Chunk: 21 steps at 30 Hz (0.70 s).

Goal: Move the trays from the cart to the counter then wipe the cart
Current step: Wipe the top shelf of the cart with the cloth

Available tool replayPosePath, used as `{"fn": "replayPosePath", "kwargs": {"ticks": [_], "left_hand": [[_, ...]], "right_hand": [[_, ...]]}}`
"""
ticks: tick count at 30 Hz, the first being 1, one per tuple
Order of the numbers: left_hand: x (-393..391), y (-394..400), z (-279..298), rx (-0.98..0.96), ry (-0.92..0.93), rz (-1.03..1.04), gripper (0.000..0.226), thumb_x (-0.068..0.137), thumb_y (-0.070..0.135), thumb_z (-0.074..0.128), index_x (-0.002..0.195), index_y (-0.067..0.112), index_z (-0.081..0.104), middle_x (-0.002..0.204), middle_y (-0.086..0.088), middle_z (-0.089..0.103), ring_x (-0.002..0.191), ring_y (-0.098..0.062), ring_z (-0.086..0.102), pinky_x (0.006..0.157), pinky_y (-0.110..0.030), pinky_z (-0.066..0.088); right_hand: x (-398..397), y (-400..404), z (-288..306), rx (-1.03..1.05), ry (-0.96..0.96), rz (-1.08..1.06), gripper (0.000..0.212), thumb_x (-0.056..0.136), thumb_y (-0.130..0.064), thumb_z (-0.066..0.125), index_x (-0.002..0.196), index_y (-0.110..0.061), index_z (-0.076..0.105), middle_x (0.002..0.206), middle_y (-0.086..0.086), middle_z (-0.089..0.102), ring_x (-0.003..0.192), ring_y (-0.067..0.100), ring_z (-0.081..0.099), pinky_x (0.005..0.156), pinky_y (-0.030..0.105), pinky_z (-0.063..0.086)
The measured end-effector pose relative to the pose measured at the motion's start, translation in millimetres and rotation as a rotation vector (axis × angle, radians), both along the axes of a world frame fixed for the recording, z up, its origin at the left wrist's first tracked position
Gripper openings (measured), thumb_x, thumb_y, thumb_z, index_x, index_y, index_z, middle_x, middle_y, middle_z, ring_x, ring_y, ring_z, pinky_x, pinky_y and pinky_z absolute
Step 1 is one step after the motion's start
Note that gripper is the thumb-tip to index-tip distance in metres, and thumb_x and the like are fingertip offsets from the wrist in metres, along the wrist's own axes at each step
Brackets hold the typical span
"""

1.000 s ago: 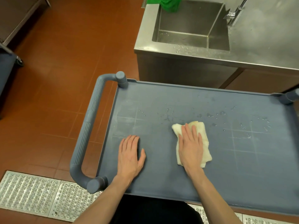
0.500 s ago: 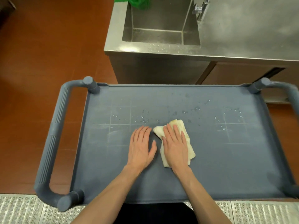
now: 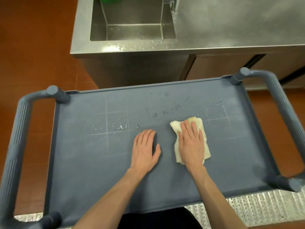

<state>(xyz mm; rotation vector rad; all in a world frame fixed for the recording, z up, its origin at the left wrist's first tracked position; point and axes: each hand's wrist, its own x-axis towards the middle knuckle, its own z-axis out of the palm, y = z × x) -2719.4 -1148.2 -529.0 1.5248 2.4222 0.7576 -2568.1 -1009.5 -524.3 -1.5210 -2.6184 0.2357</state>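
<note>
Head view: flat right hand (image 3: 191, 142) on folded cream cloth (image 3: 204, 129), flat left hand (image 3: 145, 151) on matte blue-grey cart (image 3: 99, 171).

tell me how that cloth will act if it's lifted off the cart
The cloth is folded soft fabric, so it would likely droop and unfold. It probably weighs little. It lies among droplets on the cart, so it may be damp.

No readable text, label, brand, number or sign anywhere.
</note>
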Motion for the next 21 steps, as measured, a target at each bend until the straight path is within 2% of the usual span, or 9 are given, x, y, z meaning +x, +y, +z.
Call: {"fn": "replayPosePath", "kwargs": {"ticks": [7, 21], "left_hand": [[3.7, 4.6, -5.2, -0.032, 0.002, 0.009, 0.051, 0.099, 0.033, 0.053, 0.142, 0.007, 0.057, 0.148, -0.007, 0.057, 0.139, -0.027, 0.048, 0.117, -0.044, 0.037], [5.3, 5.3, -6.8, -0.053, 0.042, 0.008, 0.052, 0.098, 0.035, 0.051, 0.141, 0.008, 0.058, 0.149, -0.005, 0.056, 0.139, -0.027, 0.049, 0.116, -0.043, 0.037]], "right_hand": [[51.9, 48.5, -1.0, -0.021, 0.043, -0.149, 0.050, 0.108, -0.035, 0.030, 0.152, -0.020, 0.049, 0.159, -0.003, 0.048, 0.154, 0.025, 0.034, 0.121, 0.049, 0.028], [140.2, 128.7, 11.8, 0.037, 0.064, -0.331, 0.052, 0.108, -0.037, 0.030, 0.151, -0.016, 0.051, 0.156, 0.005, 0.052, 0.150, 0.031, 0.037, 0.119, 0.056, 0.030]]}}
